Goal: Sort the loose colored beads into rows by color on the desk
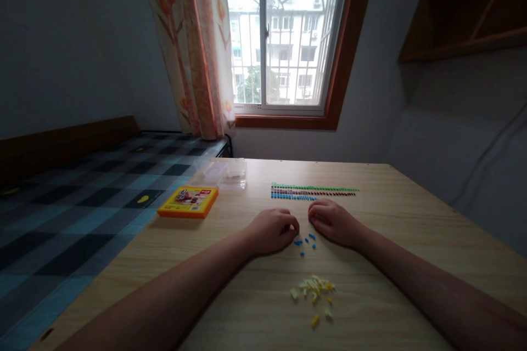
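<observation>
Small blue pieces [302, 254] lie scattered on the table between my hands. My left hand [275, 229] rests beside them, its fingers curled and pinched close to the nearest bits; whether a piece is in the pinch is too small to tell. Just below the end of a blue row [284, 196], my right hand [334, 221] is closed, fingertips down on the wood. A speck of blue shows by those fingertips, and what they hold is hidden. Beyond the blue row run a dark brown row [313, 192] and a green row [308, 187] of small pieces, tapering rightward.
Nearer me sits a loose pile of pale and bright yellow pieces [316, 287]. An orange-yellow box [188, 202] lies at the table's left edge, with a clear plastic case [224, 173] behind it. A bed with a checked cover [111, 192] adjoins the wooden table [387, 241].
</observation>
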A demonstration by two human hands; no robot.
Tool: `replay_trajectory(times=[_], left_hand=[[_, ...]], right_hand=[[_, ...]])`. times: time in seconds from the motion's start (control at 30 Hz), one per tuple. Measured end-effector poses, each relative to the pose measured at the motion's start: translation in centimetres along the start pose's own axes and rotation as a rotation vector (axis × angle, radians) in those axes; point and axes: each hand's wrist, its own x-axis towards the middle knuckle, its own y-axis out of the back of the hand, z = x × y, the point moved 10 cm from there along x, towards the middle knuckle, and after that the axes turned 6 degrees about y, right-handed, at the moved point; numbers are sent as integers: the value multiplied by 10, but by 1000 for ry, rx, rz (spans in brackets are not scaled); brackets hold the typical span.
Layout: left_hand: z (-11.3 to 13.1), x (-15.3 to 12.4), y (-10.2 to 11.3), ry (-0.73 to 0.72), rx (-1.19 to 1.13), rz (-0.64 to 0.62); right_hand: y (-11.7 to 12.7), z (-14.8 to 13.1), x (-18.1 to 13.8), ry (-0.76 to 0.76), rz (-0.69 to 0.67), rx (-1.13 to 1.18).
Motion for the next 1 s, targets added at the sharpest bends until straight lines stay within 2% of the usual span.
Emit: replay_trajectory(times=[1.0], left_hand=[[2, -1, 0, -5, 35, 13]], right_hand=[[2, -1, 0, -12, 9, 20]])
